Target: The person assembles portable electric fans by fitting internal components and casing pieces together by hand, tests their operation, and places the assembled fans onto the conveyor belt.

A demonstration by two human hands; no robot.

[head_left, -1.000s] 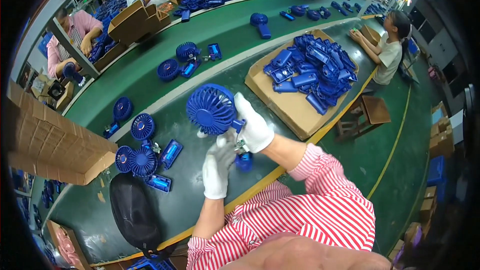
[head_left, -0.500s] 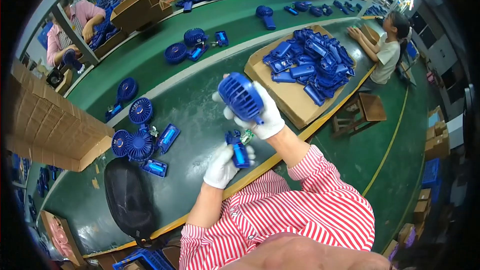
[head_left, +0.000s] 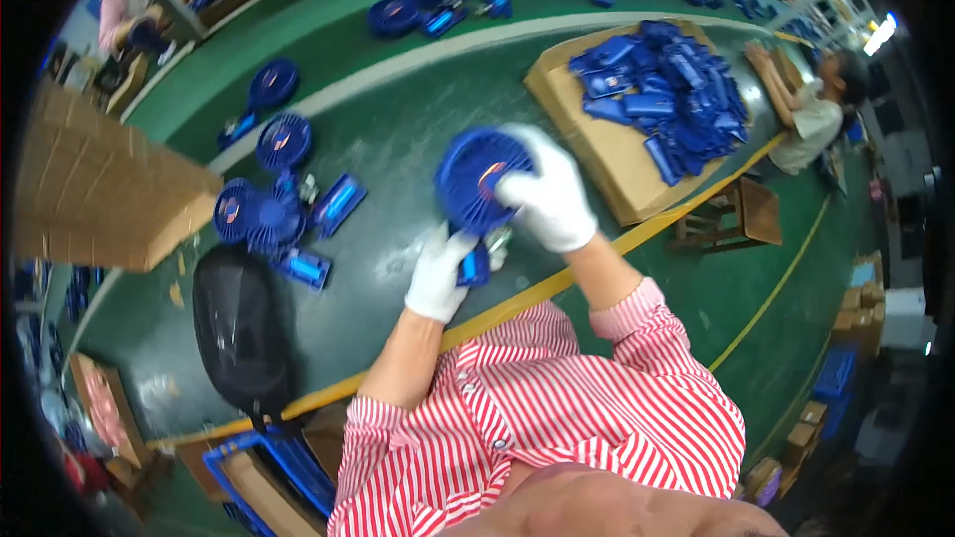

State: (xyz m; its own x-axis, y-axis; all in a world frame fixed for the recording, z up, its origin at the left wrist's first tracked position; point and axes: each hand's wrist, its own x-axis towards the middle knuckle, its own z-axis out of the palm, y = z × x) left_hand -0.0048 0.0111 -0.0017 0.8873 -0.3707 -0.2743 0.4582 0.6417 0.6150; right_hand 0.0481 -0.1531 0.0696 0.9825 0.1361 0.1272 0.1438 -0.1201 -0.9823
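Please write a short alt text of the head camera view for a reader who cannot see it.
Two white-gloved hands hold a blue handheld fan over a green workbench: the right hand grips its round head, the left hand its handle. More blue fans lie left, a cardboard tray of blue parts right.

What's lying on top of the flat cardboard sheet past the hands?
A loose heap of blue plastic parts covers most of the cardboard sheet, leaving its near edge bare. What sits beneath the heap is hidden. The right hand holds a blue fan nearby.

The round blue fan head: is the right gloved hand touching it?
Touching. The head view shows the right hand in a white glove gripping the rim of the fan head.
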